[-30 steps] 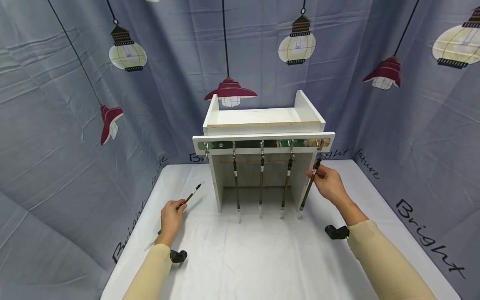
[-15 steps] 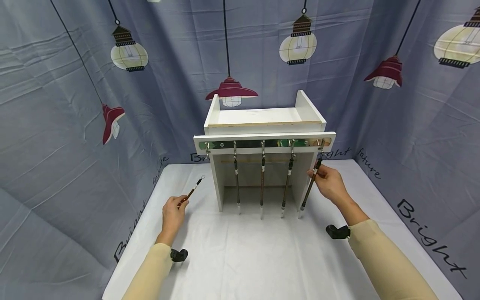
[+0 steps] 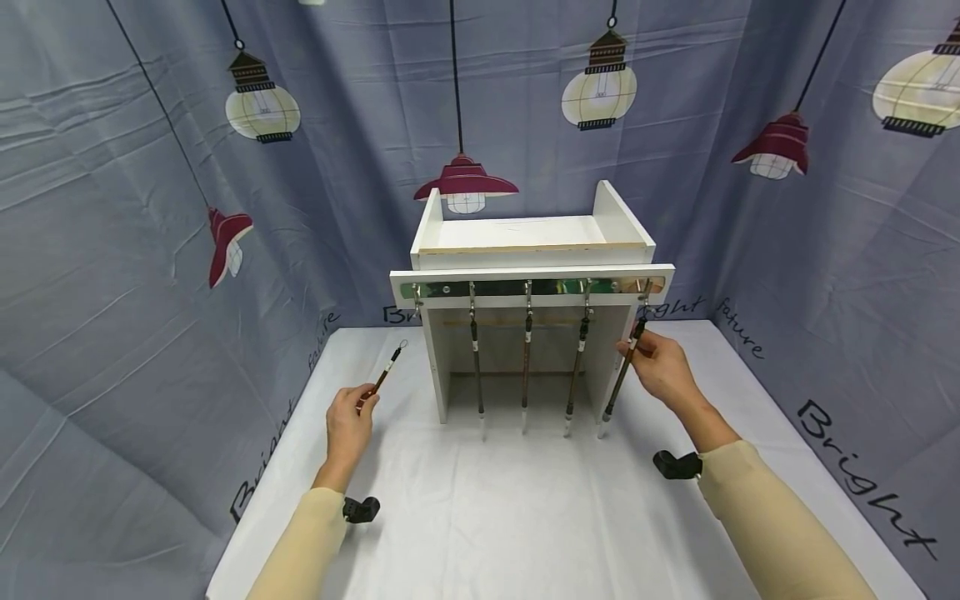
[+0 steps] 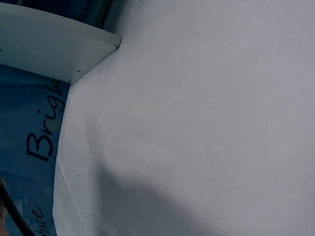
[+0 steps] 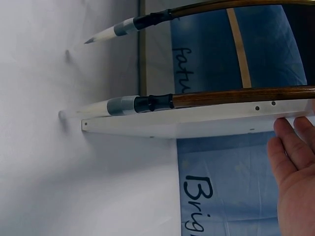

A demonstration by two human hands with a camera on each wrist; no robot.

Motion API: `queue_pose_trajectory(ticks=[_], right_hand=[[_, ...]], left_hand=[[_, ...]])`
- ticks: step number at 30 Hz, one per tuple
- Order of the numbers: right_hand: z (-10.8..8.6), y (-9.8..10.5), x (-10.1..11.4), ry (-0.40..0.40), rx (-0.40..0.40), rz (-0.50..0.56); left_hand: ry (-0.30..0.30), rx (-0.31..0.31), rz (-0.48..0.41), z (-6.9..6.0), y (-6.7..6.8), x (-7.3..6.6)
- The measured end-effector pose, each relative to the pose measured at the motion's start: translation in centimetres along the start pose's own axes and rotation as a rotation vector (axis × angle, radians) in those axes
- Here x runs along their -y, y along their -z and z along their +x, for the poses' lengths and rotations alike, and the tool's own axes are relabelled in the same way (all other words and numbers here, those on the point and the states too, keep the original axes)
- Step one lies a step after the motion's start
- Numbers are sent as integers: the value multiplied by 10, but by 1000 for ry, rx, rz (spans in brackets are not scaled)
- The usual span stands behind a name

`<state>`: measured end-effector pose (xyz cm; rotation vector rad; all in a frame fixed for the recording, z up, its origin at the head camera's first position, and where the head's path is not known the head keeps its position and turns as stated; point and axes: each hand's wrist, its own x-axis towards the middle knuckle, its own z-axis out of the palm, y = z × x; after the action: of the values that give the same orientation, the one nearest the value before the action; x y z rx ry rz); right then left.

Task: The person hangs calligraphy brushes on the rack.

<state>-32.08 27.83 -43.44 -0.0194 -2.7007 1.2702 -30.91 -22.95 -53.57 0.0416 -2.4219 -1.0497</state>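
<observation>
My left hand (image 3: 348, 425) holds a calligraphy brush (image 3: 387, 367) by its brown handle, its loop end pointing up and away over the table, left of the white rack. In the left wrist view only a dark bit of the handle (image 4: 15, 211) shows at the lower left. At the rack's right end, my right hand (image 3: 662, 367) pinches the upper handle of another calligraphy brush (image 3: 624, 375), which slants below the last hook. The right wrist view shows its pale bristles (image 5: 93, 108) hanging down; several fingers (image 5: 295, 147) show there, while the pinch itself lies out of frame.
The white wooden rack (image 3: 532, 273) bears a metal strip with several hooks. Three other brushes (image 3: 527, 358) hang from the middle hooks; the leftmost hook (image 3: 416, 296) bears none. White cloth (image 3: 517, 517) covers the table, with a grey-blue printed curtain (image 3: 337, 167) around it.
My left hand has moved slightly away from me, and its brush's loop end has risen and tilted steeper. The right hand stays at its brush. The view has shifted a little.
</observation>
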Motion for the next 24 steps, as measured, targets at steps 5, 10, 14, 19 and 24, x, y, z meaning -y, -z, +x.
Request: queue_pose_trajectory(ticks=[5,10,14,19,24], right_hand=[[-1,0,-1,-6,0,-2],[0,-1,-3,-1,-2,0],[0,-2,-3,11,-7,-1],[0,-1,-3,18,-14,-10],[1,-2,-2,20,-19,-11]], left_hand=[[-13,-29,-26,0,0,-6],[-37,-65,-37,0,-2,-11],[-68,-94,-58,0,-3,-16],[-96,-125,-97,0,-3,-22],[-119,-151,-113,1,-5,-25]])
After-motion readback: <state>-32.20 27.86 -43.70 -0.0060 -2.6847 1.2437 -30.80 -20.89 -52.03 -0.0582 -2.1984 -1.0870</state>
